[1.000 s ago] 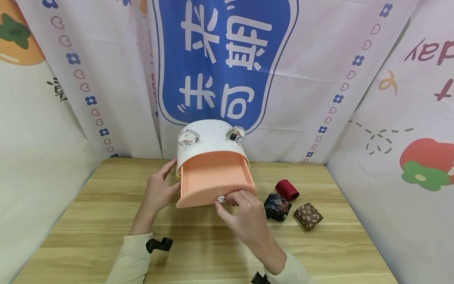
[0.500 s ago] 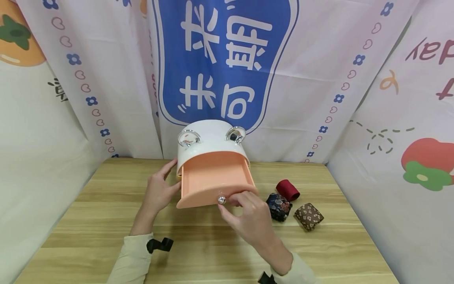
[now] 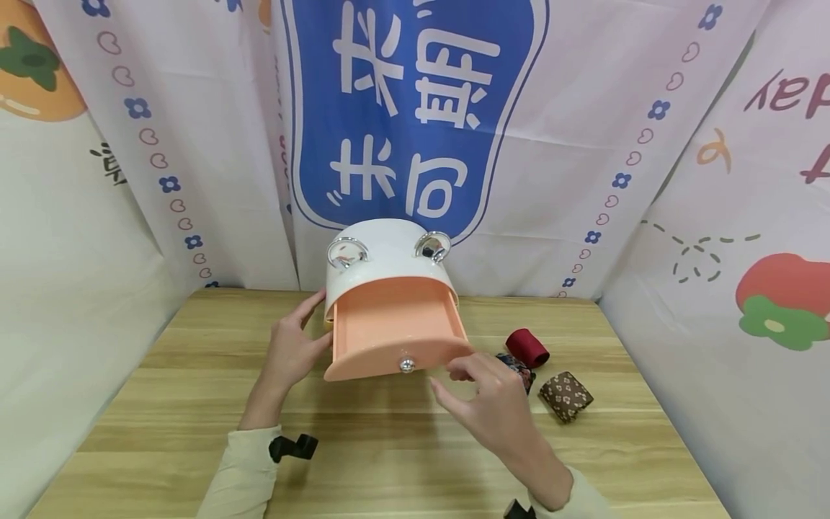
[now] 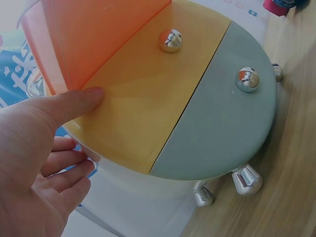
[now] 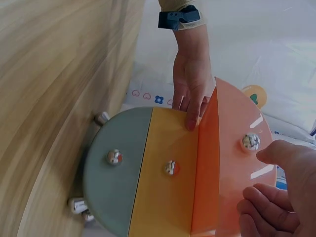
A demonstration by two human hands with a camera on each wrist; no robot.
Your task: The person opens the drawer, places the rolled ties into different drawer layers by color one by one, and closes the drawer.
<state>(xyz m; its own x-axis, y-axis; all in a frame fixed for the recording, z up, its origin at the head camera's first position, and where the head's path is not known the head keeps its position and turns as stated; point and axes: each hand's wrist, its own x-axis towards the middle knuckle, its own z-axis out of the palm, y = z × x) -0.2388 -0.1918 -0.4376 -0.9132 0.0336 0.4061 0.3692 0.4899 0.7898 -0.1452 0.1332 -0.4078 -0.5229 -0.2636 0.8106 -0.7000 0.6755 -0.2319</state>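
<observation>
A small round-fronted drawer cabinet (image 3: pixel 389 249) with a white shell and two silver ring-like eyes stands on the table. Its peach top drawer (image 3: pixel 369 366) is pulled out, with nothing visible inside. Below it, the yellow drawer (image 4: pixel 138 108) and grey-green drawer (image 4: pixel 217 118) are closed. My left hand (image 3: pixel 289 353) holds the cabinet's left side, thumb on the yellow front and fingers along the shell. Just right of the silver knob (image 3: pixel 406 365), my right hand (image 3: pixel 496 396) is apart from it, fingers loosely bent, holding nothing.
Right of the cabinet lie three fabric rolls, like rolled ties: red (image 3: pixel 527 348), dark floral (image 3: pixel 521 369), partly hidden by the right hand, and brown flowered (image 3: pixel 565 396). A printed curtain (image 3: pixel 551 144) hangs behind the wooden table (image 3: pixel 162 404).
My right hand has let go of the knob and moved right, toward the fabric rolls, partly covering the dark floral one. The drawer and left hand have stayed put.
</observation>
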